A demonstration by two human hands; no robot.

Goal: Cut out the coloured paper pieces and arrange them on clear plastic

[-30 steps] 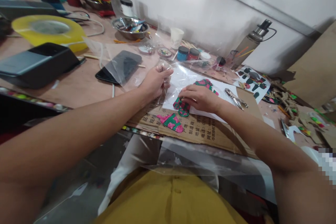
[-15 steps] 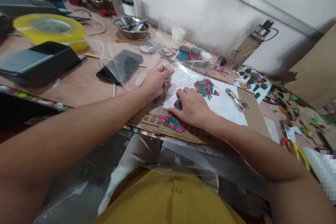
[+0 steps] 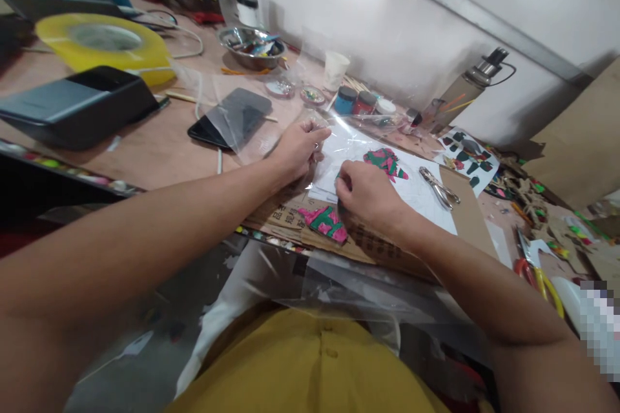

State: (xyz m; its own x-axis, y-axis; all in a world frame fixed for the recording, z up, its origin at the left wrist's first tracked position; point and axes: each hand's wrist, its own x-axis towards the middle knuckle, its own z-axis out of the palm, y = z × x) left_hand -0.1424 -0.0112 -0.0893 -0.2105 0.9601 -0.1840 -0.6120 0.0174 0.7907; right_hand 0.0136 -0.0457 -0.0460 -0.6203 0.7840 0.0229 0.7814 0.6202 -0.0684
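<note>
My left hand [image 3: 304,148] is closed on a sheet of clear plastic film [image 3: 252,142], which spreads over the phone and the white paper [image 3: 334,187]. Fingers curled, my right hand [image 3: 365,190] hovers over the paper's near edge. A green sliver of a small painted piece [image 3: 338,178] shows at its fingertips; the rest is hidden. Just below lies a pink-and-green painted cutout [image 3: 325,224] on the cardboard [image 3: 368,242]. Another pink-and-green cutout [image 3: 386,162] rests on the paper beyond my right hand. Metal nippers [image 3: 438,188] lie to its right.
To the left are a black phone [image 3: 232,117], a grey device [image 3: 77,110] and a yellow tape roll [image 3: 104,42]. Paint jars [image 3: 363,103], a paper cup [image 3: 336,70], a steel bowl [image 3: 252,48] and a flask [image 3: 460,90] stand behind. Scissors [image 3: 540,274] lie at right.
My right hand has curled its fingers and come off the small pink-and-green piece's spot, where white paper now shows. The left hand keeps its grip on the film. The view has shifted slightly.
</note>
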